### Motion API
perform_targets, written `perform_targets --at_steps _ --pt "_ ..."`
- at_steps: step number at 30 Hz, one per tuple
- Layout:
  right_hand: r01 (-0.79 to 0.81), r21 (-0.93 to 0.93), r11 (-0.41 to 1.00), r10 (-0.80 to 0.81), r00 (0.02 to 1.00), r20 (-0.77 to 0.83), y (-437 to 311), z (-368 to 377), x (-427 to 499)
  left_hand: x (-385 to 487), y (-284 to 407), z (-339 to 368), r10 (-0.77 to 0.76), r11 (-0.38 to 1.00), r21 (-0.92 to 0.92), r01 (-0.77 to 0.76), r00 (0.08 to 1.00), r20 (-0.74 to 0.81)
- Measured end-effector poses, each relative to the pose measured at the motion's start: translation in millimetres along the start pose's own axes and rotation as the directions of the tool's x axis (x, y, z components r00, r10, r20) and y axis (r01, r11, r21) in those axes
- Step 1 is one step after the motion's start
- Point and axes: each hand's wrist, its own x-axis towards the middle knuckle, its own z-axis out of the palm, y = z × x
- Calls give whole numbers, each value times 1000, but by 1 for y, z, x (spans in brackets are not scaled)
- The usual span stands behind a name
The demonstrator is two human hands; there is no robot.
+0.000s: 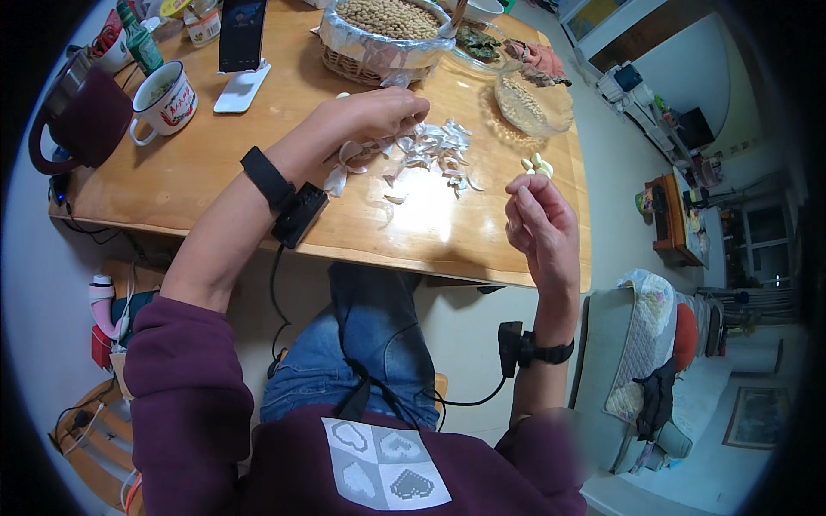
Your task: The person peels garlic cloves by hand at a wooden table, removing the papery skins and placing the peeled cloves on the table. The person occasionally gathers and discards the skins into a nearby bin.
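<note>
My left hand (pixel 387 115) is over the table's middle, just above and beside a loose heap of papery garlic skins (pixel 439 147); its fingers curl down and whatever may lie under them is hidden. My right hand (pixel 542 213) is near the table's right edge, thumb and forefinger brought together; I cannot tell whether something small is between them. Just beyond its fingertips lie several peeled garlic cloves (pixel 542 166). One more clove (pixel 395 199) lies nearer me, below the skins. A pale piece (pixel 342 95) shows behind my left wrist.
A wicker basket (pixel 352 64) of soybeans stands at the back, with a clear bowl (pixel 555 113) right of it. A phone (pixel 242 32) on a white stand, an enamel mug (pixel 169 103), a green bottle (pixel 139 42) and a dark red kettle (pixel 87 116) stand left. Cables hang from both wrist straps.
</note>
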Motion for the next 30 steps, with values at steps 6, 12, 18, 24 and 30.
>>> perform_targets --at_steps 6,12,18,24,30 --pt "-25 -7 1000 25 999 46 9 2 28 -40 -21 -26 -42 971 -238 -22 964 -261" --pt "-1 -264 965 11 999 37 24 -9 54 -95 -53 -25 -267 961 -136 241 934 -235" --pt "131 -694 708 -97 991 88 58 -35 110 -95 -30 -12 18 974 210 88 888 -459" --pt "185 -912 366 -182 975 125 75 -38 161 -25 2 1 -290 949 91 301 950 -118" --pt "221 -937 269 -139 972 189 73 -13 169 20 13 11 -348 932 65 358 929 -126"
